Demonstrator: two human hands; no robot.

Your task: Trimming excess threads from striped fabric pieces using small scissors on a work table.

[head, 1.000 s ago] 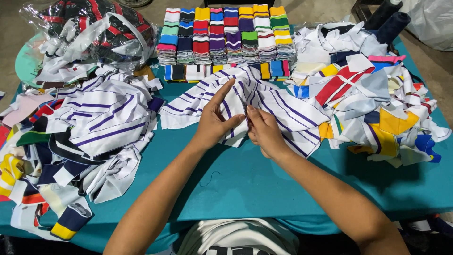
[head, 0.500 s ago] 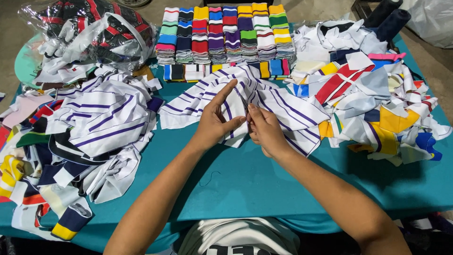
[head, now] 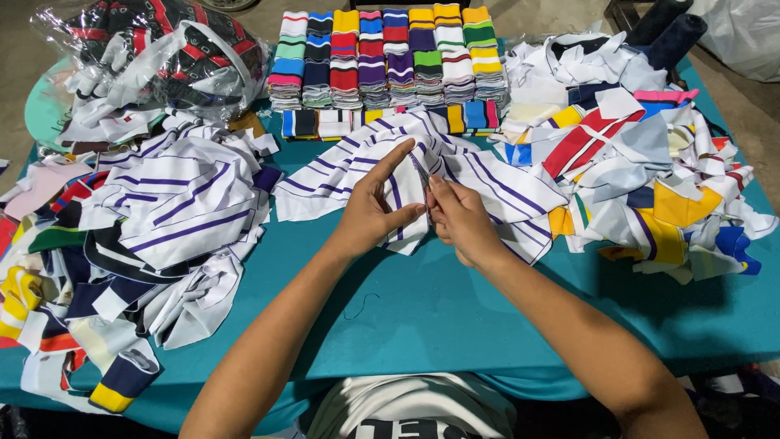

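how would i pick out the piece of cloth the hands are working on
Start at the teal table and find the neat rows of folded striped bands along its far edge. Just in front of them, at the middle, lies a white cloth with thin purple stripes, pinched between the left hand and right hand. A similar striped heap lies to its left, but no hand touches it.

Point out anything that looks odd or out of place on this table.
A loose dark thread lies curled on the bare teal tablecloth, just below the left hand. Otherwise nothing stands out.
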